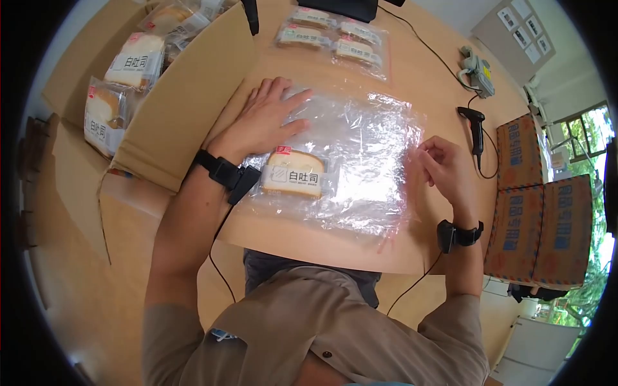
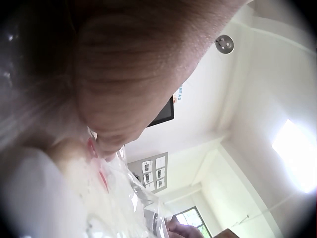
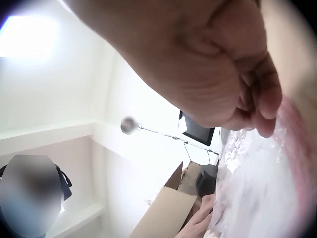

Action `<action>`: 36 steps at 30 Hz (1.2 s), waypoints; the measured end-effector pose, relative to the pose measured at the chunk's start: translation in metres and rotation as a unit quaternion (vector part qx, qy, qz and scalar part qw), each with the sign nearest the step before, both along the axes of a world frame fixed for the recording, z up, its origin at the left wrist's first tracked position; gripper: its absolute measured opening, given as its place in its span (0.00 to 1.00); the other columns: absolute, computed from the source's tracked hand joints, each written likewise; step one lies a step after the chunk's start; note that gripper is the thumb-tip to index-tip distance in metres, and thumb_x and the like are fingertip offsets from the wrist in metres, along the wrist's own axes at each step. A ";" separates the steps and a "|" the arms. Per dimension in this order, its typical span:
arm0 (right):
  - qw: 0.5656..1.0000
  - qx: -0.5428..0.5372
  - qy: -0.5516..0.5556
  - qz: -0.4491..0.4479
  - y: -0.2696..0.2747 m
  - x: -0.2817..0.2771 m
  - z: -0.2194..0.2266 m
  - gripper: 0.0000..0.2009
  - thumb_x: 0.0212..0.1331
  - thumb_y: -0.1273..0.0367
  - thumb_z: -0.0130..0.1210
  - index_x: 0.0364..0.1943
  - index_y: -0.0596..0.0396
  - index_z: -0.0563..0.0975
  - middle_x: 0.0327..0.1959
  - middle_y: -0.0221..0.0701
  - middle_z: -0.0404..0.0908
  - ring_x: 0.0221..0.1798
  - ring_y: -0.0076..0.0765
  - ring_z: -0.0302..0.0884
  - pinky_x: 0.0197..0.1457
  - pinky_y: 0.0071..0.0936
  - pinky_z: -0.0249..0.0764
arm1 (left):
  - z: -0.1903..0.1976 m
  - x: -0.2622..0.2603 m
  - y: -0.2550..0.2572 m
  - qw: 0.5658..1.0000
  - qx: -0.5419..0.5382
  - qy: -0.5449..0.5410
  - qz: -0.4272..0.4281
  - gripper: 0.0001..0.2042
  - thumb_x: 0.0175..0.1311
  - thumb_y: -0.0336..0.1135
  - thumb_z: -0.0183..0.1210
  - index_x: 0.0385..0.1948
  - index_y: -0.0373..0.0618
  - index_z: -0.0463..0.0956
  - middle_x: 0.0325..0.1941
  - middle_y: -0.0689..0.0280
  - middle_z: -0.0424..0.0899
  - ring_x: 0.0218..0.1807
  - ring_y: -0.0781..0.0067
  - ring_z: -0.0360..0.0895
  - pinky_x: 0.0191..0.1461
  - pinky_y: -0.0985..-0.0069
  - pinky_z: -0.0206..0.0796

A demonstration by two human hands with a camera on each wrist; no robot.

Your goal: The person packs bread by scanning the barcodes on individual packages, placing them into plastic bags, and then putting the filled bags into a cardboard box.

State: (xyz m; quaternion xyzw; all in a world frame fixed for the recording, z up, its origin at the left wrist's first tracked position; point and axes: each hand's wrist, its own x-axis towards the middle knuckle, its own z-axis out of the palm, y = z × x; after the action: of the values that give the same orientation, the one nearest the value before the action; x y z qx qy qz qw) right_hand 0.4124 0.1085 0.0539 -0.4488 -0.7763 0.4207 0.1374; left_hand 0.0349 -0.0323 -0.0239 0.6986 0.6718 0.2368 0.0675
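Note:
A large clear plastic bag [image 1: 367, 148] lies flat on the table, its right edge pink. Inside its left part, or beneath the film, sits one packaged white bread slice [image 1: 295, 174]; which, I cannot tell. My left hand [image 1: 267, 119] rests with spread fingers on the bag's upper left, just above the bread. At the bag's right edge is my right hand [image 1: 445, 167], its fingers curled with the tips close together; whether they pinch the film is unclear. The right wrist view shows this hand [image 3: 213, 69] beside the film [image 3: 257, 173]. In the left wrist view my left hand [image 2: 129, 69] looms over the plastic.
An open cardboard box [image 1: 187, 128] with several bread packs [image 1: 135, 61] stands at the left. A bag with several packs [image 1: 302, 36] lies at the table's far side. A black scanner [image 1: 475, 128] and a grey device [image 1: 477, 72] are at right, near stacked cartons [image 1: 537, 231].

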 end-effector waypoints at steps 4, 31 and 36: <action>0.993 -0.106 -0.024 0.048 0.003 -0.017 -0.023 0.09 0.75 0.73 0.59 0.52 0.64 0.84 0.33 0.34 0.90 0.30 0.25 0.87 0.33 0.22 0.82 | -0.002 0.000 -0.001 1.000 0.001 -0.005 0.002 0.30 0.75 0.49 0.67 0.76 0.54 0.75 0.75 0.47 0.69 0.78 0.45 0.62 0.82 0.54 0.56; 0.966 -0.179 0.013 0.187 0.015 -0.039 0.035 0.06 0.70 0.71 0.63 0.36 0.57 0.80 0.28 0.27 0.84 0.26 0.22 0.83 0.28 0.21 0.78 | -0.019 -0.004 0.003 1.000 0.015 0.001 0.004 0.27 0.79 0.45 0.61 0.78 0.59 0.73 0.78 0.45 0.64 0.80 0.40 0.57 0.82 0.47 0.54; 0.990 0.141 0.009 -0.019 0.037 0.020 0.128 0.06 0.69 0.67 0.61 0.34 0.47 0.75 0.25 0.20 0.78 0.24 0.14 0.76 0.24 0.14 0.67 | -0.025 -0.003 0.008 1.000 0.025 0.006 0.010 0.26 0.78 0.46 0.60 0.77 0.59 0.74 0.78 0.45 0.66 0.82 0.38 0.55 0.83 0.43 0.50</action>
State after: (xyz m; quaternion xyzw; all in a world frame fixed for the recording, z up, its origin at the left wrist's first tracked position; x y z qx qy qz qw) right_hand 0.4323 0.1456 0.1816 -0.4358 -0.8178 0.3088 0.2142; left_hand 0.0323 -0.0240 -0.0491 0.6949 0.6727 0.2505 0.0436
